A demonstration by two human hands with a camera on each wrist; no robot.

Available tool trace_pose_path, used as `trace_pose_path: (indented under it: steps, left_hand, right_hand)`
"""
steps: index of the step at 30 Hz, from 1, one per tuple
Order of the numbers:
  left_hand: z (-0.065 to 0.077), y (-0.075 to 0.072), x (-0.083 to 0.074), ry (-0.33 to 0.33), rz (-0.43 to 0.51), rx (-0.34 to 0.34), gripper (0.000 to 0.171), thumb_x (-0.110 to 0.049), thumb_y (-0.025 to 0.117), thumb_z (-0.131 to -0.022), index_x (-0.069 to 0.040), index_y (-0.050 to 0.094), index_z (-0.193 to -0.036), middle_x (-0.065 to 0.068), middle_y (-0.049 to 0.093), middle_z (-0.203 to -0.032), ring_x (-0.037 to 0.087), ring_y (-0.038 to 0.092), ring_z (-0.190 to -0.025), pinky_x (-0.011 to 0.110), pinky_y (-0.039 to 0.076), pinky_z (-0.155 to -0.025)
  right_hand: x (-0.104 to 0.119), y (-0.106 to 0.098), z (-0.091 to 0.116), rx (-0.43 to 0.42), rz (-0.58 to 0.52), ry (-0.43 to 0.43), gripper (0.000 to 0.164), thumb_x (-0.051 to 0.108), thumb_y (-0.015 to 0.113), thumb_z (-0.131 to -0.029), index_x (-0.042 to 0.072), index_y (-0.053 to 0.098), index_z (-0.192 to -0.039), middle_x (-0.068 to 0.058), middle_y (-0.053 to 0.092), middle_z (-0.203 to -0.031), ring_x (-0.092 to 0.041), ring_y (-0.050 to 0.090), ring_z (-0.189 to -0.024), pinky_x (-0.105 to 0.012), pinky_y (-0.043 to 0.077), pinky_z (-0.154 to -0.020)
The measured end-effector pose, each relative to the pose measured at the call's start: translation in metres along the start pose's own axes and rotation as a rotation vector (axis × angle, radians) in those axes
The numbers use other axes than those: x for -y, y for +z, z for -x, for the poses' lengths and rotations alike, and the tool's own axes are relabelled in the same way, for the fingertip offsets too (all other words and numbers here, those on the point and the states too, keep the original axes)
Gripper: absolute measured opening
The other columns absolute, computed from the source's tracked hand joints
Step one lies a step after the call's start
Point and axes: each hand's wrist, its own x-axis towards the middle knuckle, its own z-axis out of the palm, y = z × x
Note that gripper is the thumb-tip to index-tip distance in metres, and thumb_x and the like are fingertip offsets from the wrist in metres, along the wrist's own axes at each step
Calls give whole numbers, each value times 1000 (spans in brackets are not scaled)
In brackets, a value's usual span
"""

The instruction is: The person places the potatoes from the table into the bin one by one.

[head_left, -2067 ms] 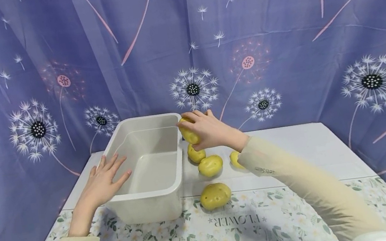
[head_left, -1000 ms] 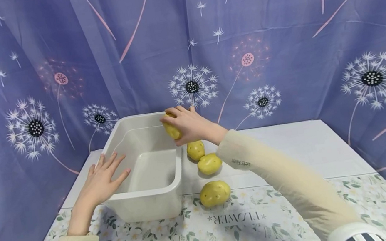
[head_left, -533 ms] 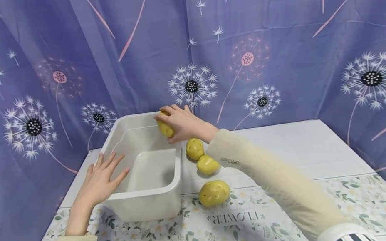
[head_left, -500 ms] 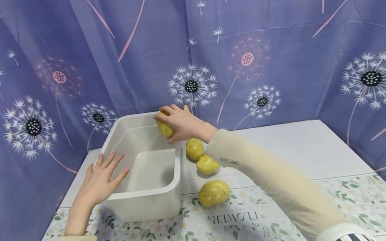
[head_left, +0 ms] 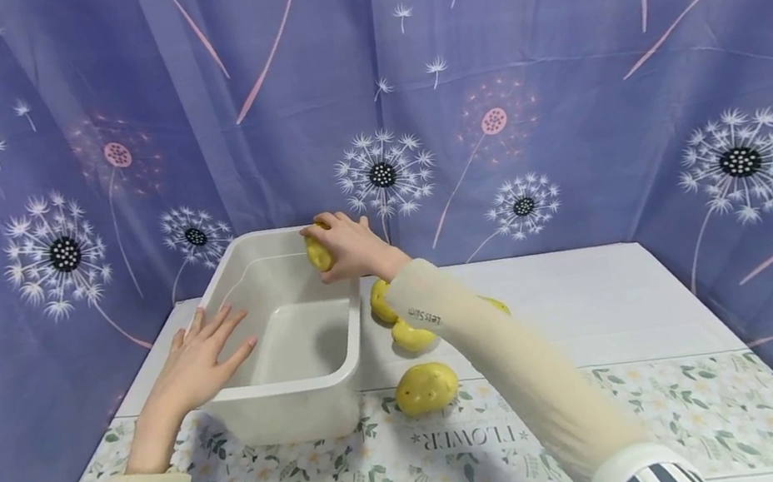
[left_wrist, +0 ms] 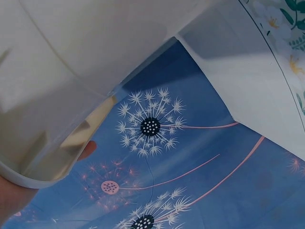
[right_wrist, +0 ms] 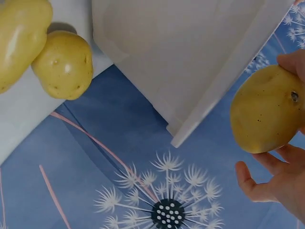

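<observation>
A yellow potato [head_left: 317, 254] is in my right hand [head_left: 347, 245], gripped between thumb and fingers over the back right rim of the pale grey bin [head_left: 314, 384]. The right wrist view shows this potato [right_wrist: 264, 112] held up beyond the bin's wall [right_wrist: 171, 52], a dark eye on its skin. My left hand [head_left: 197, 364] lies along the bin's left rim, its fingers straight and spread. In the left wrist view only part of that hand [left_wrist: 14, 202] shows beside the rim, with one fingertip past it.
Right of the bin lie several potatoes: one [head_left: 379, 303] partly behind the sleeve, one [head_left: 412, 335] beside it, a larger one [head_left: 427, 389] nearer, and another [head_left: 497, 305] mostly hidden by the right arm. A purple dandelion curtain [head_left: 493, 5] hangs behind the table [head_left: 558, 269].
My right hand has carried the potato leftward, from above the loose potatoes to over the bin's back right rim. The left hand has stayed in place on the rim.
</observation>
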Motion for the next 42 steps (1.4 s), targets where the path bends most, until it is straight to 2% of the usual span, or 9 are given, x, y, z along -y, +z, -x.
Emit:
trace_pose_path:
  steps: [10, 22, 32, 42]
  left_hand:
    - [-1, 1, 3, -8, -4, 2, 61, -50, 39, -90, -13, 35, -138, 20, 23, -146, 48, 8, -133, 69, 6, -100]
    - [-1, 1, 2, -7, 1, 8, 60, -48, 40, -91, -12, 35, -138, 20, 23, -146, 48, 7, -133, 69, 5, -100]
    - [-1, -2, 0, -5, 0, 7, 60, -48, 40, -91, -12, 35, -138, 21, 24, -145, 48, 8, -133, 69, 5, -100]
    - [-1, 1, 1, 2, -1, 2, 61, -50, 39, -91, -12, 35, -138, 21, 24, -145, 48, 8, -133, 69, 6, -100]
  right_hand:
    - [-1, 7, -13, -35, 8, 35, 71, 31, 69, -70, 23, 39, -134, -7, 33, -140, -23, 35, -125, -57, 33, -94]
    - [-1, 18, -23, -11, 24, 41, 73, 29, 71, -73, 22, 36, -136, -9, 28, -143, -27, 30, -129, -60, 30, -96]
    - [0, 15, -28, 33, 109, 30, 73, 31, 70, -74, 22, 34, -137, -10, 27, -143, -27, 30, -129, -54, 34, -94]
    - [-2, 16, -28, 33, 122, 28, 72, 32, 70, -74, 21, 36, -136, -11, 27, -143, -28, 30, -129, -58, 33, -95]
